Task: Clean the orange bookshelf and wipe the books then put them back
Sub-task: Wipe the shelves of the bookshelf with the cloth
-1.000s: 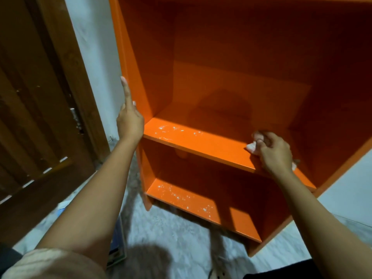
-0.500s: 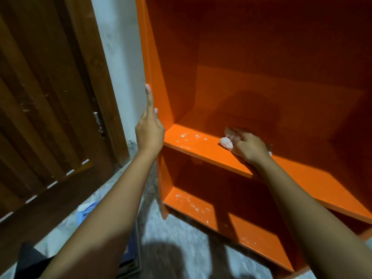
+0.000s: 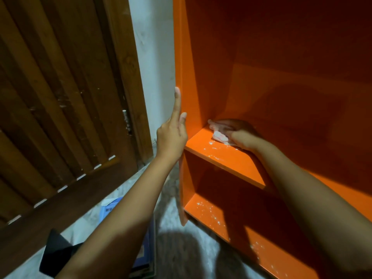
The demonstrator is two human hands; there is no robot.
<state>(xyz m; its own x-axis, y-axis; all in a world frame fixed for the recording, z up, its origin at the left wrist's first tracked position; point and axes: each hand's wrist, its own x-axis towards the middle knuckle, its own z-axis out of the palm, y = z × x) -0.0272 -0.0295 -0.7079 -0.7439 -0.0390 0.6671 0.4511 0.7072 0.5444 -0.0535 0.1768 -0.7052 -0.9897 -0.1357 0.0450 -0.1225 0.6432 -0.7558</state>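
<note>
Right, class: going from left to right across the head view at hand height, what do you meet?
Wooden door → white wall → left hand → cloth → right hand

door (image 3: 60, 117) left of bookshelf (image 3: 281, 57), books (image 3: 145, 248) on floor (image 3: 181, 258) before it

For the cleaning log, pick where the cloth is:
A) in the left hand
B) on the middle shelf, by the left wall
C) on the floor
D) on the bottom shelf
B: the right hand presses the cloth flat on the middle shelf, close to the left wall.
</note>
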